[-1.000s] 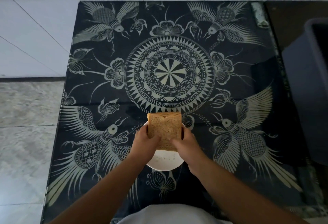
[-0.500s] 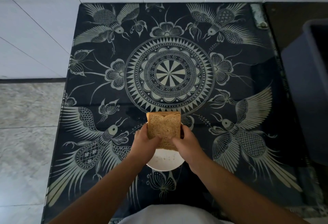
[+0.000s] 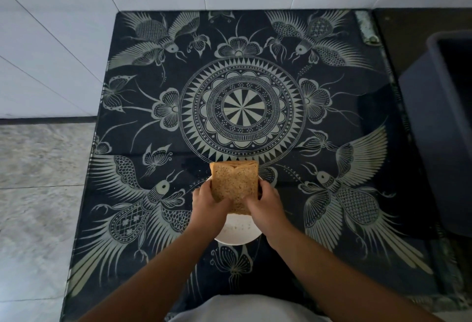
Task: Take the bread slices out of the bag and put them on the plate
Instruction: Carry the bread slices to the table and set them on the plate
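Observation:
A stack of brown bread slices (image 3: 233,184) is held between both hands over a white plate (image 3: 238,233) near the table's front edge. My left hand (image 3: 208,203) grips the stack's left side and my right hand (image 3: 265,205) grips its right side. The stack's far end tilts up, and a few slice edges show at its top. The hands and the bread cover most of the plate; only its near rim with some crumbs shows. No bag is in view.
The table (image 3: 357,143) has a glass top over a dark blue cloth with pale birds and a round centre pattern. A dark grey bin (image 3: 444,127) stands at its right. White tiled walls lie behind and to the left.
Both hands and the bread stack have stayed almost still over the plate. The camera view shifted slightly.

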The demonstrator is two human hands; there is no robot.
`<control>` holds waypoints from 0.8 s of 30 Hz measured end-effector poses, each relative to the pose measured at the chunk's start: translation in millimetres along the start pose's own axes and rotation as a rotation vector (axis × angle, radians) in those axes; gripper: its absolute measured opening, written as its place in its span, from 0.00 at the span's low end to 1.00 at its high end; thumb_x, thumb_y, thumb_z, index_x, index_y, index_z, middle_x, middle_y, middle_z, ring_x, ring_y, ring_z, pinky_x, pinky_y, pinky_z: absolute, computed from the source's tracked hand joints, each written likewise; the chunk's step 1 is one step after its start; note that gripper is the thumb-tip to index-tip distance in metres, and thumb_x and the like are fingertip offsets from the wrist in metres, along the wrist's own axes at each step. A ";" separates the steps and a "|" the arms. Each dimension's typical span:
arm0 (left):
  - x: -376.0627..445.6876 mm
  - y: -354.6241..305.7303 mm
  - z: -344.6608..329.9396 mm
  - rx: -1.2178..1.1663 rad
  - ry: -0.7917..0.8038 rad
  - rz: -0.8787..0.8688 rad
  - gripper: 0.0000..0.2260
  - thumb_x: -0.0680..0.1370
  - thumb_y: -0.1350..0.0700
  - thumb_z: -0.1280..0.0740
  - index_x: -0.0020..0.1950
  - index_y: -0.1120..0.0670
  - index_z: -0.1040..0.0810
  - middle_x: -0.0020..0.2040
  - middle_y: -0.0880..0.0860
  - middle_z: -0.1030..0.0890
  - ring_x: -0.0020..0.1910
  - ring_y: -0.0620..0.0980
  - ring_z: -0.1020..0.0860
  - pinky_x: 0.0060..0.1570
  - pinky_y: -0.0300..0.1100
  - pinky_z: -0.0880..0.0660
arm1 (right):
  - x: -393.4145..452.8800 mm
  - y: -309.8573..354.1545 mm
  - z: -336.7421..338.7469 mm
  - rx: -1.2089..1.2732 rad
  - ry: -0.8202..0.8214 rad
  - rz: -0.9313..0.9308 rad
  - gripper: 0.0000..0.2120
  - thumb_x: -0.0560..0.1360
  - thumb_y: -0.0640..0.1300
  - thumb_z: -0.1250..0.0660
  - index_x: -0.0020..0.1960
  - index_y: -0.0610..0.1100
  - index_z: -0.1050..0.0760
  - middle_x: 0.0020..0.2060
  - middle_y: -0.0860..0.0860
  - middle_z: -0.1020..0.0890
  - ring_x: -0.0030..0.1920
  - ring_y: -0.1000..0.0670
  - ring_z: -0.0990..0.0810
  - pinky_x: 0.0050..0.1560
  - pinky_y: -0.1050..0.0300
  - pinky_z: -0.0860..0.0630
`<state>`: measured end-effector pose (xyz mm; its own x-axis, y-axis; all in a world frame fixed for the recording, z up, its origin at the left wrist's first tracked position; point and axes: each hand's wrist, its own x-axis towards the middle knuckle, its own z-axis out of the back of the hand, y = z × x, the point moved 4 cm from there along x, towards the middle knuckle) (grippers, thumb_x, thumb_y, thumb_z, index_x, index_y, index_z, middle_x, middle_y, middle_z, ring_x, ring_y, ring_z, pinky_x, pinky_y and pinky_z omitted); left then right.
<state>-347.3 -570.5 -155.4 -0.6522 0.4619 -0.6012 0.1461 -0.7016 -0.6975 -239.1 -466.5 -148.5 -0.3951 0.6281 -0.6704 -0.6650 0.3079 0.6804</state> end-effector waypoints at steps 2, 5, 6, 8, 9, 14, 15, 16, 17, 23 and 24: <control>-4.1 3.1 0.4 -0.014 0.011 0.000 0.29 0.74 0.57 0.32 0.73 0.53 0.38 0.62 0.53 0.34 0.54 0.48 0.29 0.43 0.38 0.30 | -3.9 -3.4 -0.6 0.003 0.003 0.001 0.26 0.73 0.47 0.33 0.70 0.53 0.32 0.61 0.51 0.32 0.58 0.50 0.27 0.49 0.55 0.26; -12.8 12.0 -0.1 0.000 0.019 0.010 0.28 0.74 0.57 0.33 0.72 0.52 0.37 0.59 0.52 0.33 0.49 0.44 0.29 0.38 0.34 0.33 | -13.4 -13.0 -2.1 -0.017 0.009 -0.017 0.25 0.73 0.46 0.32 0.69 0.49 0.31 0.61 0.48 0.31 0.59 0.48 0.26 0.56 0.47 0.22; -15.3 14.8 -0.9 0.000 0.028 0.016 0.27 0.74 0.57 0.33 0.71 0.53 0.37 0.59 0.52 0.33 0.50 0.45 0.29 0.38 0.34 0.33 | -15.6 -16.0 -2.7 -0.017 0.013 -0.019 0.25 0.72 0.45 0.32 0.68 0.47 0.31 0.61 0.47 0.31 0.59 0.47 0.26 0.57 0.45 0.22; -18.6 18.6 -2.5 -0.004 0.050 0.018 0.27 0.74 0.57 0.33 0.71 0.53 0.38 0.59 0.53 0.34 0.52 0.47 0.29 0.42 0.36 0.31 | -17.8 -18.7 -2.7 -0.019 0.014 -0.016 0.24 0.72 0.44 0.32 0.68 0.47 0.30 0.61 0.47 0.30 0.58 0.47 0.25 0.58 0.43 0.22; -18.9 19.2 -2.9 0.000 0.056 0.011 0.28 0.74 0.57 0.33 0.72 0.53 0.38 0.59 0.53 0.34 0.52 0.47 0.29 0.42 0.36 0.31 | -17.7 -18.2 -2.3 -0.023 0.011 -0.011 0.23 0.72 0.44 0.32 0.67 0.47 0.29 0.60 0.47 0.30 0.58 0.47 0.25 0.58 0.43 0.23; -14.4 17.2 -1.8 0.012 0.039 -0.017 0.28 0.74 0.56 0.33 0.72 0.52 0.39 0.58 0.51 0.35 0.47 0.41 0.31 0.36 0.32 0.34 | -12.9 -10.4 -0.6 -0.059 -0.006 0.027 0.25 0.72 0.45 0.34 0.68 0.50 0.32 0.59 0.50 0.31 0.57 0.50 0.27 0.56 0.48 0.24; -13.2 17.1 -1.4 0.015 0.035 -0.015 0.28 0.74 0.57 0.33 0.73 0.52 0.39 0.58 0.51 0.35 0.46 0.40 0.31 0.36 0.31 0.34 | -11.7 -9.4 -0.4 -0.070 -0.005 0.030 0.25 0.72 0.45 0.34 0.69 0.50 0.32 0.58 0.50 0.32 0.56 0.50 0.27 0.56 0.49 0.24; -12.2 16.8 -1.2 0.015 0.034 -0.011 0.29 0.74 0.57 0.33 0.73 0.53 0.39 0.58 0.51 0.35 0.46 0.40 0.31 0.36 0.31 0.35 | -10.5 -9.0 -0.2 -0.077 -0.004 0.025 0.26 0.72 0.45 0.35 0.70 0.50 0.33 0.58 0.50 0.33 0.56 0.50 0.28 0.56 0.49 0.24; -11.5 16.9 -1.2 0.015 0.035 -0.006 0.29 0.74 0.57 0.33 0.73 0.53 0.39 0.58 0.51 0.35 0.46 0.40 0.31 0.35 0.31 0.35 | -9.9 -8.9 -0.3 -0.079 0.000 0.018 0.26 0.73 0.44 0.35 0.70 0.49 0.33 0.58 0.50 0.33 0.56 0.50 0.28 0.56 0.48 0.24; -11.6 20.1 -1.0 0.039 0.050 -0.007 0.27 0.74 0.57 0.33 0.72 0.53 0.37 0.57 0.52 0.34 0.46 0.42 0.30 0.35 0.34 0.33 | -11.6 -15.5 -1.9 -0.060 -0.007 -0.007 0.24 0.72 0.44 0.34 0.68 0.47 0.30 0.62 0.47 0.31 0.57 0.48 0.26 0.58 0.46 0.23; -11.7 21.0 -1.0 0.042 0.053 -0.010 0.28 0.74 0.57 0.33 0.72 0.52 0.37 0.58 0.52 0.34 0.47 0.42 0.29 0.35 0.34 0.32 | -11.4 -16.8 -1.7 -0.066 -0.008 -0.005 0.25 0.73 0.45 0.34 0.69 0.48 0.31 0.63 0.47 0.32 0.58 0.48 0.26 0.57 0.48 0.24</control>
<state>-335.9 -590.1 -163.4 -0.6130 0.4966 -0.6145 0.1076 -0.7181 -0.6876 -224.5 -480.2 -152.8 -0.3871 0.6323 -0.6711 -0.7072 0.2635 0.6561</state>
